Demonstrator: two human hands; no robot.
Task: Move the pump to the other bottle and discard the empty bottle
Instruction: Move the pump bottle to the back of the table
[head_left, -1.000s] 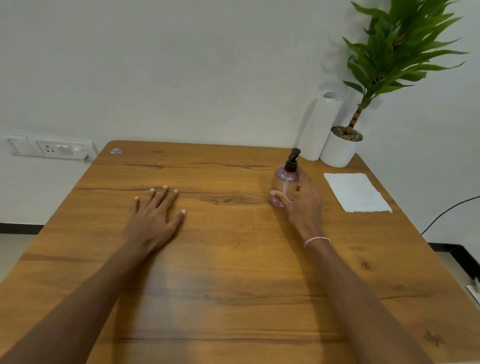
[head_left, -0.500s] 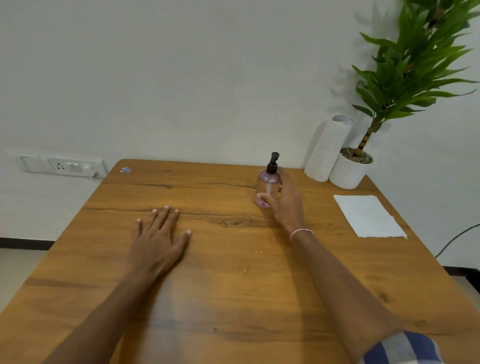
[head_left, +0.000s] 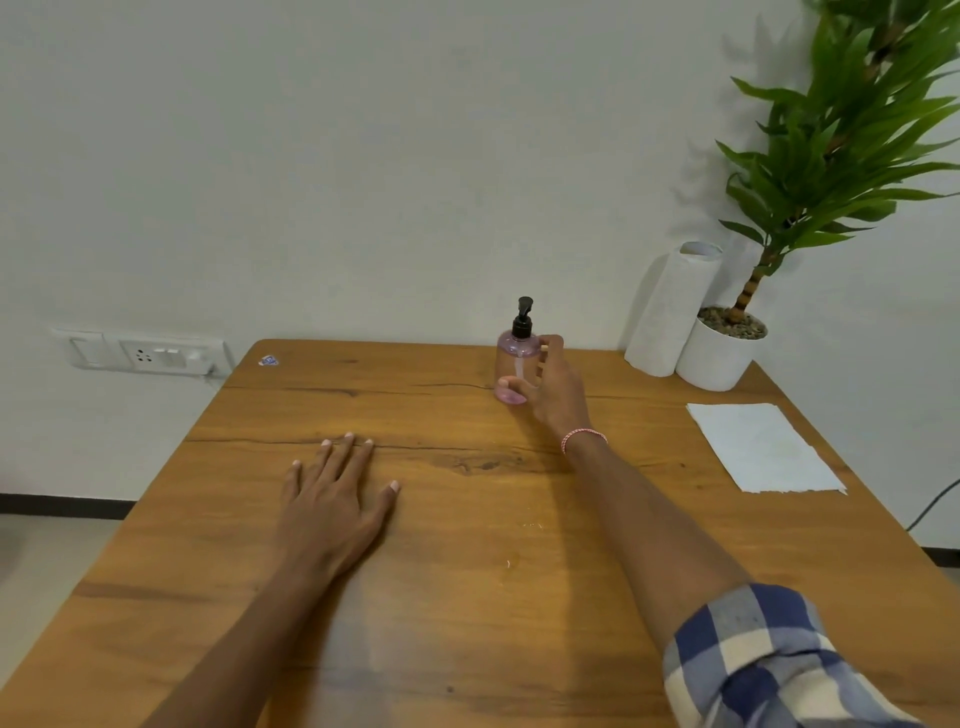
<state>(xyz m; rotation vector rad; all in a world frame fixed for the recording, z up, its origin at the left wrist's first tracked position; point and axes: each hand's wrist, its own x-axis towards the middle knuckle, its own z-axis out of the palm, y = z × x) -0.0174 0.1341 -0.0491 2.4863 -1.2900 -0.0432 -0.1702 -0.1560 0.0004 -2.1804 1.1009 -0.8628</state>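
Note:
A clear pink bottle (head_left: 511, 358) with a black pump (head_left: 522, 317) stands upright near the far edge of the wooden table (head_left: 467, 597). My right hand (head_left: 553, 395) reaches out to it. The thumb lies across the bottle's lower front and the fingers curl round its right side. My left hand (head_left: 332, 504) rests flat on the table, palm down and fingers spread, well to the left of the bottle and nearer to me. It holds nothing. I see no second bottle.
A white paper roll (head_left: 670, 306) leans beside a potted plant (head_left: 719, 358) at the table's far right corner. A white paper sheet (head_left: 758, 447) lies near the right edge. A wall socket (head_left: 150, 356) sits at the left, and a small sticker (head_left: 268, 360) at the far left corner.
My right hand has carried the bottle away from me toward the table's far edge, and the arm is more stretched out. The left hand has stayed flat. The view has pulled back.

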